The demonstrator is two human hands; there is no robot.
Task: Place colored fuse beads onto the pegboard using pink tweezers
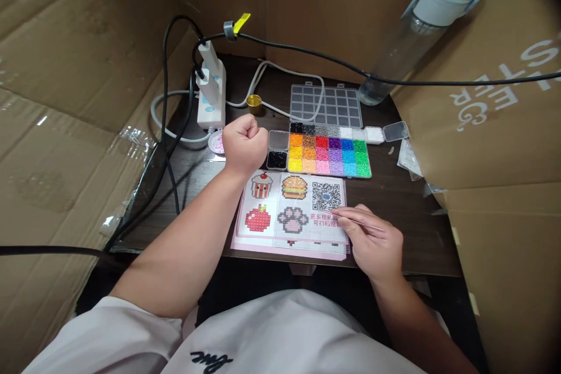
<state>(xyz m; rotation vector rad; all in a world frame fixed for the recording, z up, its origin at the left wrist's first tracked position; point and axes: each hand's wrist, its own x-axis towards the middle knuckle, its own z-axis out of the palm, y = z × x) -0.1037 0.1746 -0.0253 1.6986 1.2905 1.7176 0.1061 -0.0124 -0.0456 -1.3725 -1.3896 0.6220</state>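
Observation:
My left hand (245, 143) is closed in a fist left of the bead box, and nothing shows sticking out of it. Thin tweezers (359, 220) are pinched in my right hand (379, 242), with their tips over the right part of the pattern sheet (272, 234). Printed on that sheet are a cupcake, a burger, a red fruit, a paw and a QR code. A clear pegboard appears to lie on it. Behind the sheet stands the bead box (328, 155), its compartments sorted by colour. A small box of black beads (277, 160) stands open at its left.
A power strip (211, 111) with plugs stands at the back left. One black cable (307, 55) crosses in front of the view. Behind the beads are a gold cup (254, 105), an empty compartment lid (325, 106) and a tall bottle (407, 41). Cardboard walls (328, 11) surround the table.

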